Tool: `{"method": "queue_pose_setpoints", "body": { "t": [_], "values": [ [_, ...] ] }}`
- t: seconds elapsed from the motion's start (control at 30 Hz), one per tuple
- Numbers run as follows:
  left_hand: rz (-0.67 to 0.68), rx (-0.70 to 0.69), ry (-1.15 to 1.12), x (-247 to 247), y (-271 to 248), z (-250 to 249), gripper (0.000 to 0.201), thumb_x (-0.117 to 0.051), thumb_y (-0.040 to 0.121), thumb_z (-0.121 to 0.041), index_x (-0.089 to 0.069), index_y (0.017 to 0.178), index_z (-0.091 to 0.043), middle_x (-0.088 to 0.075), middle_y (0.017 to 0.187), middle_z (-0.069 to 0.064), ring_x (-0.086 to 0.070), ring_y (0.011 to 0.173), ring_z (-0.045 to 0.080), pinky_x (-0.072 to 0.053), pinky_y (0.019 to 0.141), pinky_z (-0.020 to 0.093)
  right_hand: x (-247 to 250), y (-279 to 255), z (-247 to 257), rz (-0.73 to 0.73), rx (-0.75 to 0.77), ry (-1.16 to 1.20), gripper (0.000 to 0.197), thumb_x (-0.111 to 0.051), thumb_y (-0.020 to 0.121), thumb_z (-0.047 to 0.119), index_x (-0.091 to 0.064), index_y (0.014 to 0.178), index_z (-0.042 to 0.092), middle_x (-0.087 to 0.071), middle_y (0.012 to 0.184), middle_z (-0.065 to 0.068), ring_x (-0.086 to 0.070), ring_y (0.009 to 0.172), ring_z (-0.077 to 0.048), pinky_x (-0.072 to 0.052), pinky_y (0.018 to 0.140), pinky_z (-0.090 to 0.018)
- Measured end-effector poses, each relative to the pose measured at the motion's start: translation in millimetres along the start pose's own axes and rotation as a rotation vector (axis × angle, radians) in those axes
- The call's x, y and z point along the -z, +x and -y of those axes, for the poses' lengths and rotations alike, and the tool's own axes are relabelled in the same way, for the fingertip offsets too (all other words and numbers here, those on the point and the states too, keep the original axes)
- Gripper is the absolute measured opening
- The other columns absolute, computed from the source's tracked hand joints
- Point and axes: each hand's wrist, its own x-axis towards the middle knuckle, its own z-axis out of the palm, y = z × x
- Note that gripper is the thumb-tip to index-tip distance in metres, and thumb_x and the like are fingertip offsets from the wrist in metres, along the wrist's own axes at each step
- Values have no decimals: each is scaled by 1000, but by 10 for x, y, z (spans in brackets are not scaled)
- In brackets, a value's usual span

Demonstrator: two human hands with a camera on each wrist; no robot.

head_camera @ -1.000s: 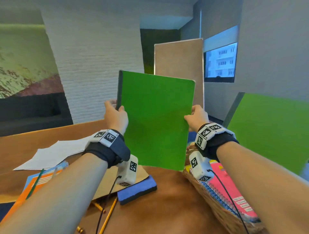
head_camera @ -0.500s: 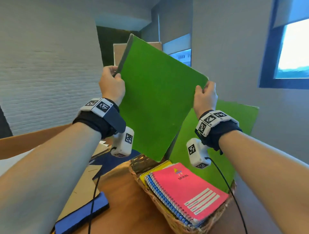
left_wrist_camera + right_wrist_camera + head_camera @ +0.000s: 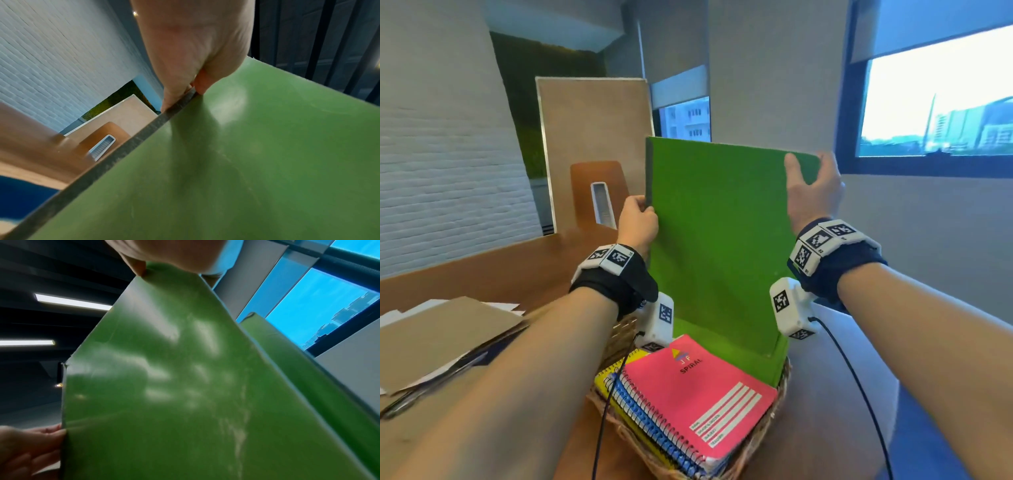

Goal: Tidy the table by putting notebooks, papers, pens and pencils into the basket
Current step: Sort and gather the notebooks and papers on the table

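Left hand [image 3: 638, 219] pinches the dark spine edge of the green notebook [image 3: 717, 240], held upright over the far end of the basket [image 3: 782, 383]. Right hand [image 3: 813, 192] grips its top right corner, thumb in front.

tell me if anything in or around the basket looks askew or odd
The green notebook stands upright, too tall for the basket; the left hand and right hand grip its edges. The pink notebook lies tilted on the spiral stack, its corner over the rim. Nothing looks damaged or spilled.
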Motion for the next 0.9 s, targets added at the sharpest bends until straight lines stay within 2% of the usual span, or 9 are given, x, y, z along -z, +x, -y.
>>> {"method": "queue_pose_setpoints", "body": {
  "t": [0.13,0.27,0.4,0.5,0.57,0.63,0.7,0.8,0.9],
  "values": [
    [105,106,-92,-183,29,276,25,-43,85,-11,-52,107,-7,-60,116,17,-57,108,33,-48,94,53,15,5,-132,4,40,3,24,-63,86,34,-53,73,17,-45,59,15,-44,49,7,-35,53,-11],
    [133,152,-142,-295,15,427,37,-39,71,-14,-53,105,-7,-61,115,18,-58,108,34,-49,92,52,21,-48,-206,36,103,-16,37,-66,85,30,-43,58,22,-38,50,15,-43,44,5,-32,48,-8],
    [121,158,-121,-297,44,472,24,-38,79,-5,-50,99,-13,-59,115,19,-56,109,36,-47,93,54,24,-158,-352,53,134,-76,37,-66,86,32,-48,60,13,-32,37,9,-38,38,-4,-27,43,-12],
    [118,144,-87,-303,80,520,20,-38,87,-4,-49,101,-13,-59,115,17,-55,108,34,-47,94,53,24,-210,-396,48,122,-105,36,-66,86,32,-63,77,-2,-24,40,11,-30,36,-10,-27,48,-18],
    [129,139,-65,-328,59,545,21,-37,91,-3,-49,105,-12,-58,115,17,-55,107,33,-47,94,49,27,-189,-410,55,126,-124,33,-66,86,32,-61,69,5,-22,42,12,-31,36,-10,-26,48,-20],
    [159,153,-64,-361,25,604,20,-36,92,-3,-48,106,-10,-58,113,17,-56,105,32,-46,91,46,26,-157,-410,80,143,-166,43,-66,86,33,-41,53,20,-20,41,10,-35,36,-9,-26,43,-16],
    [174,155,-67,-387,2,666,19,-37,95,-4,-47,110,-9,-57,111,15,-55,101,29,-45,94,48,17,-128,-416,100,159,-199,48,-65,86,34,-36,51,19,-20,41,9,-28,36,-11,-23,42,-15],
    [198,134,-10,-430,16,724,17,-37,98,-8,-47,112,-11,-56,108,13,-53,96,25,-45,92,46,29,-119,-474,106,138,-208,40,-62,88,34,-58,68,0,-35,46,3,-33,44,-14,-34,52,-28],
    [228,115,65,-485,4,757,23,-39,99,-12,-48,119,-6,-58,115,15,-55,102,29,-45,93,45,109,-144,-582,93,79,-269,40,-59,90,36,-64,89,-3,-59,70,-17,-54,74,-31,-46,73,-34]
  ]
}}
